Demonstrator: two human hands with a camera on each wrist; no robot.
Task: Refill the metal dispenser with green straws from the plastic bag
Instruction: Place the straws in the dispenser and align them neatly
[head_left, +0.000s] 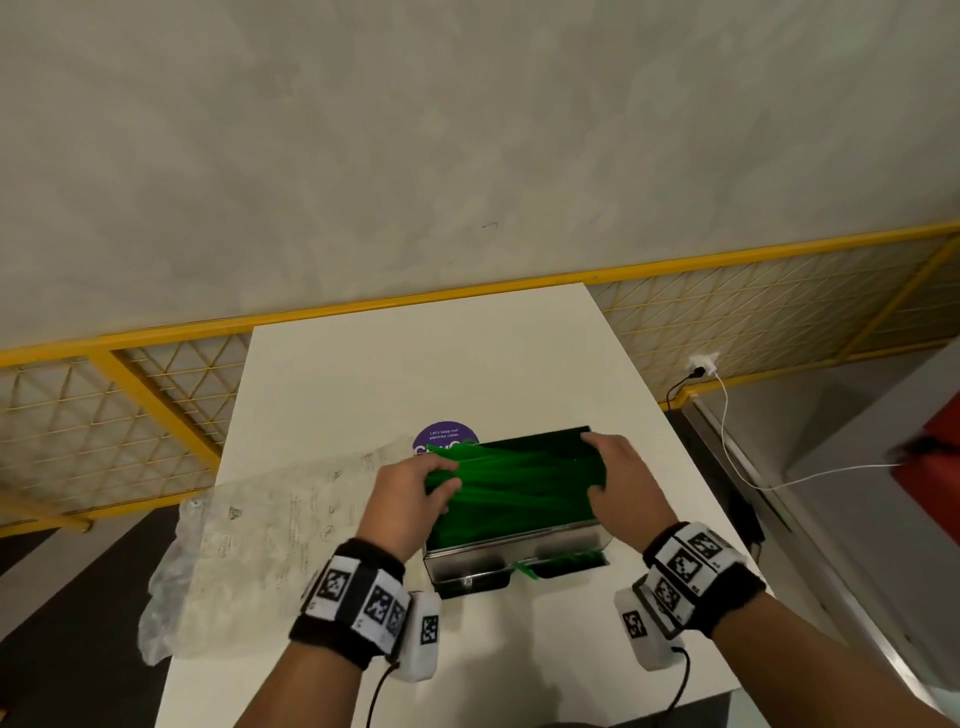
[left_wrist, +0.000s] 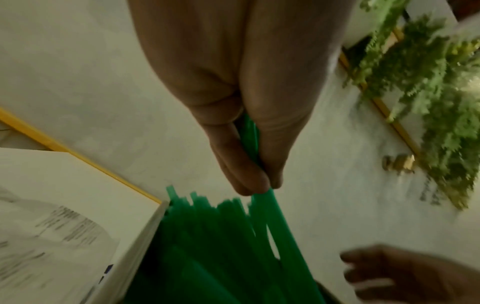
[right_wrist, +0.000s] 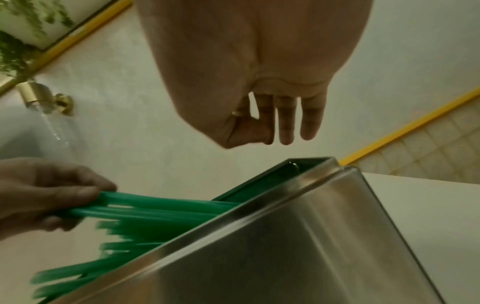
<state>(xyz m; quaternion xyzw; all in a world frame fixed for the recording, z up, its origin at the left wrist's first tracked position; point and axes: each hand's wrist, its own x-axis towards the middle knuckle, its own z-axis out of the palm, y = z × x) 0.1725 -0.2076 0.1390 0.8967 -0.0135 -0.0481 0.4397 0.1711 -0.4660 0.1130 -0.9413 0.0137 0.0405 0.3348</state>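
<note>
A person is standing at a white counter with both hands over an open metal dispenser that is sitting near the front edge. The dispenser is holding a thick heap of green straws, and their left ends are sticking out past its left side. The left hand is reaching in at that side, and its thumb and fingers are pinching a few straws at their ends, as the left wrist view is showing. The right hand is hovering at the right end of the dispenser, with its fingers hanging loosely, slightly apart and holding nothing in the right wrist view. The clear plastic bag is lying crumpled on the left part of the counter, just beside the left wrist, with its near end hanging off the counter's left edge. A round purple sticker is showing on the counter just behind the dispenser's far left corner. A few green straws are showing in the slot at the dispenser's front.
</note>
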